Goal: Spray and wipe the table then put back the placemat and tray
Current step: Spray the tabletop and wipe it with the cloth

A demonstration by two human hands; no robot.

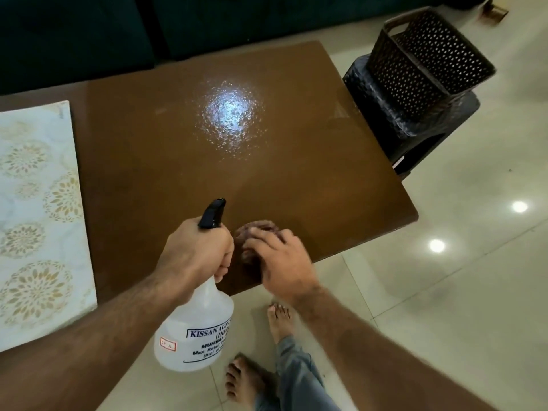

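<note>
My left hand (197,256) grips the neck of a clear spray bottle (197,330) with a black nozzle, held over the near edge of the brown table (311,173) and pointing away from me. A wet patch of spray (229,117) shines in the middle of the tabletop. My right hand (281,262) rests on a brownish cloth (258,228) at the table's near edge, fingers spread over it. A pale placemat (35,209) with gold flower patterns lies on the table's left part.
A dark perforated basket (430,51) sits tilted on a dark plastic stool (415,114) at the table's right far corner. A dark green sofa (89,25) runs behind the table. My bare feet (258,351) stand on the glossy tiled floor.
</note>
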